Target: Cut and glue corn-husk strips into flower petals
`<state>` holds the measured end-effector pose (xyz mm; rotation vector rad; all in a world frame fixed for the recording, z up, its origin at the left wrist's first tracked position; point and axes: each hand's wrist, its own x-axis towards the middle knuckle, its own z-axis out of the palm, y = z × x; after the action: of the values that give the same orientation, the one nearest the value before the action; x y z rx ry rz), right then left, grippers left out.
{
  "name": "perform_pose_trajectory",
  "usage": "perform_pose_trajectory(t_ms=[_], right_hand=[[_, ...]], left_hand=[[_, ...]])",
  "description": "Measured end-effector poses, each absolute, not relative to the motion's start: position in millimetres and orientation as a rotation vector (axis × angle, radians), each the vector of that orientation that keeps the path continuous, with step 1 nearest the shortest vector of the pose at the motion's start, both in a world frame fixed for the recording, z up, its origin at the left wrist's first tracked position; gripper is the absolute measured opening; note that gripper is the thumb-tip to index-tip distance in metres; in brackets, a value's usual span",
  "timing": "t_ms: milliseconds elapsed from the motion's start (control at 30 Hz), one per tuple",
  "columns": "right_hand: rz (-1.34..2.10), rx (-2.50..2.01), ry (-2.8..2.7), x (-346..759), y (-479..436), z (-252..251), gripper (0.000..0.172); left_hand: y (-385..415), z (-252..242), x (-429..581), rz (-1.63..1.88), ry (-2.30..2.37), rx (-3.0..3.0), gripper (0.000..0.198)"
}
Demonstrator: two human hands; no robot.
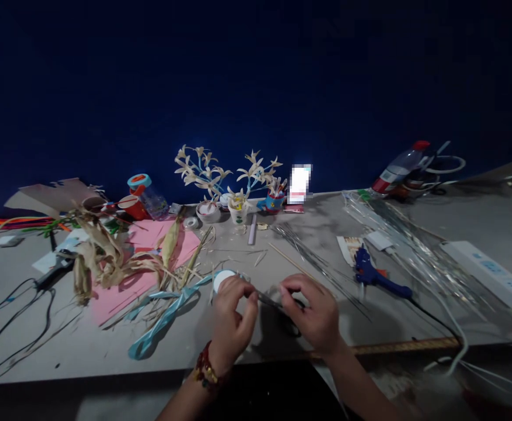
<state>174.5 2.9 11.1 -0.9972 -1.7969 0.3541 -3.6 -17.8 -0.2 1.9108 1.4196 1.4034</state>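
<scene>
Over the front middle of the table, my left hand (235, 307) is closed, thumb and fingertips pinching one end of a thin grey wire (270, 300). My right hand (314, 310) pinches the other end, so the wire stretches between both hands. A black looped thing (294, 333), partly hidden, lies under the right hand. Just behind the left hand is a white round roll (224, 280), and a light blue ribbon (168, 327) runs off to its left. Loose metal wires (317, 263) lie beyond the right hand, beside a thin wooden stick (289, 259).
Dried corn husks (102, 251) cover pink paper (124, 292) at left. Husk flowers (201, 169) stand in small pots behind. A blue glue gun (381, 278), bagged wires (414, 251) and a power strip (493, 275) occupy the right. Black cables (48, 316) loop at far left.
</scene>
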Motion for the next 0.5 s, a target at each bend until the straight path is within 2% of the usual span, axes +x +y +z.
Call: perform_pose_trajectory(t_ms=[100, 300, 500], right_hand=[[0.348, -0.988, -1.814, 167.9, 1.4, 11.1, 0.011], [0.431, -1.033, -1.856, 159.1, -3.1, 13.3, 0.006], [0.395, -1.045, -1.889, 168.5, 2.2, 10.6, 0.012]], left_hand=[[-17.7, 8.4, 1.9, 1.371, 1.379, 1.969, 0.010], [-15.2, 14.1, 10.2, 1.383, 1.404, 2.053, 0.016], [-17.0, 12.3, 6.7, 1.369, 1.410, 2.086, 0.019]])
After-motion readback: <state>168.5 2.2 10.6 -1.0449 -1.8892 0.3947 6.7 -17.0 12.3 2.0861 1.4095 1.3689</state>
